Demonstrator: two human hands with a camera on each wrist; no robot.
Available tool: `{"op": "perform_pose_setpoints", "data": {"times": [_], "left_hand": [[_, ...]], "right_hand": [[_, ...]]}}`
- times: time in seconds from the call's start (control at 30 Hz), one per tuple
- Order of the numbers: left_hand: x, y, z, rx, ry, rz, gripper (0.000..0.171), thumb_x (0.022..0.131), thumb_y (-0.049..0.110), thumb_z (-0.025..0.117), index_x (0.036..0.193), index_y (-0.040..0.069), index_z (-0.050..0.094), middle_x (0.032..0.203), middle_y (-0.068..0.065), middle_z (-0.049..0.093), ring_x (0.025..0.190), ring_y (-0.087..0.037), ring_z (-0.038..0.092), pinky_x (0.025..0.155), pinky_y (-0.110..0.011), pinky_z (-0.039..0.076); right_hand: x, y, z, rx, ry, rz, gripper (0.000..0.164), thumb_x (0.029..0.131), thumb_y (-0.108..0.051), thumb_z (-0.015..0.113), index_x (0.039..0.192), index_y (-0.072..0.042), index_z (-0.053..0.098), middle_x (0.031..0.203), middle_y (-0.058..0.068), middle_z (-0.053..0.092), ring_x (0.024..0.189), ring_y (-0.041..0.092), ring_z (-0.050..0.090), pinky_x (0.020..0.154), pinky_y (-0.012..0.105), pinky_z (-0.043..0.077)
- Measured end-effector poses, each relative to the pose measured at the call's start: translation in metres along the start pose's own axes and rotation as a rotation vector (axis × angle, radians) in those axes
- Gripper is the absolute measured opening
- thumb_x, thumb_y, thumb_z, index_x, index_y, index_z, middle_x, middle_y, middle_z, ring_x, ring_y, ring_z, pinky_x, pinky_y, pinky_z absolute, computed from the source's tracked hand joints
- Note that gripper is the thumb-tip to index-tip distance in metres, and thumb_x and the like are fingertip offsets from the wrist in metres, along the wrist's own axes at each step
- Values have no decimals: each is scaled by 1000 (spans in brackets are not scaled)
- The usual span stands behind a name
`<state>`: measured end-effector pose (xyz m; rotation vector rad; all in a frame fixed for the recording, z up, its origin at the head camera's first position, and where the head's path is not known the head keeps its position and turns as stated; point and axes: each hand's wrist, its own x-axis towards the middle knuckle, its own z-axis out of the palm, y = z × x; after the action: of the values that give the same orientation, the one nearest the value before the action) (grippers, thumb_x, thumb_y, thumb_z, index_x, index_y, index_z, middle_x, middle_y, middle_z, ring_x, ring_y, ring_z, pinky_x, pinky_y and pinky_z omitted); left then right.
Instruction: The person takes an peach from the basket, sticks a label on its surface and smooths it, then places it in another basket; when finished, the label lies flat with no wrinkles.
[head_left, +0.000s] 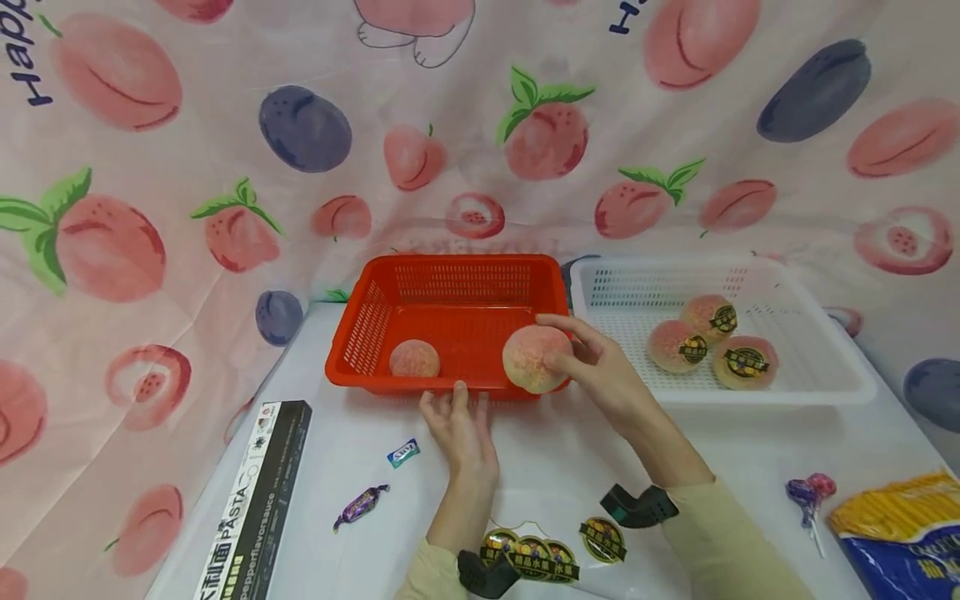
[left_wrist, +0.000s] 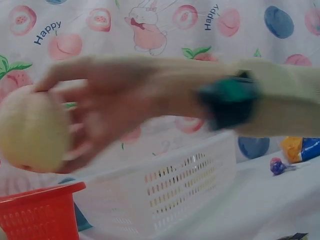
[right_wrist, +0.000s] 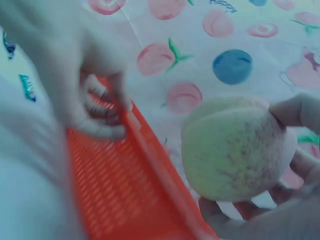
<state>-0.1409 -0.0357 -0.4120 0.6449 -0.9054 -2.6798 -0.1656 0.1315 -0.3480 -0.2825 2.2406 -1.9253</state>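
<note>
My right hand (head_left: 600,367) holds a pink and cream peach (head_left: 537,358) over the front right part of a red basket (head_left: 480,321). Its thumb and fingers grip the fruit from the side, as the right wrist view also shows. No sticker shows on this peach. At the front rim of the basket is my left hand (head_left: 465,442), fingertips right at the rim with nothing held. A second peach (head_left: 415,359) lies inside the red basket, towards its front left. In the left wrist view, the right hand is blurred around the raised peach.
A white basket (head_left: 615,375) on the right contains several peaches with black and gold stickers. More stickers (head_left: 602,540) lie near the front. Around the table are a pasta box (head_left: 255,500), wrapped candies (head_left: 362,507), lollipops (head_left: 810,496) and a yellow-blue bag (head_left: 900,533).
</note>
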Motion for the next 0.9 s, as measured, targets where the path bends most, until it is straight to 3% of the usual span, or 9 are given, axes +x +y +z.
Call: {"op": "perform_pose_setpoints", "data": {"times": [0.1, 0.27, 0.37, 0.5, 0.63, 0.7, 0.77, 0.83, 0.9], "left_hand": [[0, -2, -1, 4, -3, 4, 45, 89, 10, 51, 125, 22, 26, 127, -8, 37, 116, -27, 42, 98, -41, 39], [1, -2, -2, -5, -8, -3, 47, 89, 12, 52, 127, 20, 26, 125, -7, 38, 118, -29, 40, 98, -41, 39], [2, -2, -5, -17, -22, -10, 47, 88, 12, 52, 126, 20, 26, 123, -7, 38, 121, -31, 37, 95, -38, 42], [4, -1, -9, 1, -43, -39, 49, 88, 14, 53, 127, 19, 25, 122, -6, 38, 117, -26, 42, 92, -34, 45], [4, 1, -14, 71, -80, -109, 45, 87, 17, 56, 122, 14, 27, 106, -3, 44, 94, -17, 51, 81, -28, 49], [2, 2, -19, 142, -123, -171, 38, 86, 15, 56, 115, 12, 32, 96, -1, 47, 83, -14, 50, 72, -24, 47], [0, 1, -25, 281, -212, -242, 31, 86, 14, 56, 110, 10, 37, 90, 0, 48, 76, -12, 49, 65, -24, 43], [-2, -2, -31, 511, -370, -282, 26, 86, 13, 56, 107, 9, 41, 88, 0, 50, 75, -12, 49, 63, -23, 42], [-3, -4, -37, 808, -590, -239, 28, 86, 16, 57, 109, 8, 45, 88, 0, 52, 74, -12, 50, 61, -23, 43]], "right_hand": [[-31, 14, -10, 0, -20, -25, 46, 84, -23, 60, 127, -23, 44, 137, -6, 35, 122, 20, 37, 97, 44, 37], [-67, 40, -17, 14, -145, -52, 45, 85, -15, 58, 128, -15, 43, 136, 2, 38, 123, 18, 36, 87, 30, 46], [-76, 59, -19, -8, -188, -38, 44, 84, -16, 59, 126, -15, 45, 134, 2, 40, 126, 17, 35, 95, 38, 40], [-79, 79, -19, -78, -148, -14, 44, 83, -22, 61, 125, -19, 47, 132, -3, 43, 128, 16, 31, 100, 57, 25], [-75, 93, -18, -127, -82, -32, 44, 82, -24, 62, 124, -19, 48, 129, -5, 45, 123, 12, 36, 96, 58, 30], [-73, 98, -16, -141, -56, -50, 46, 82, -25, 62, 125, -18, 46, 129, -4, 45, 120, 11, 38, 94, 54, 35], [-71, 102, -15, -142, -36, -60, 47, 82, -24, 62, 126, -18, 44, 130, -1, 44, 119, 13, 38, 93, 53, 36], [-71, 104, -15, -149, -10, -47, 49, 82, -25, 62, 127, -19, 42, 131, 0, 43, 120, 15, 37, 94, 55, 35], [-71, 105, -15, -151, 13, -27, 51, 82, -26, 62, 128, -20, 41, 132, 0, 41, 122, 19, 36, 96, 57, 31]]}}
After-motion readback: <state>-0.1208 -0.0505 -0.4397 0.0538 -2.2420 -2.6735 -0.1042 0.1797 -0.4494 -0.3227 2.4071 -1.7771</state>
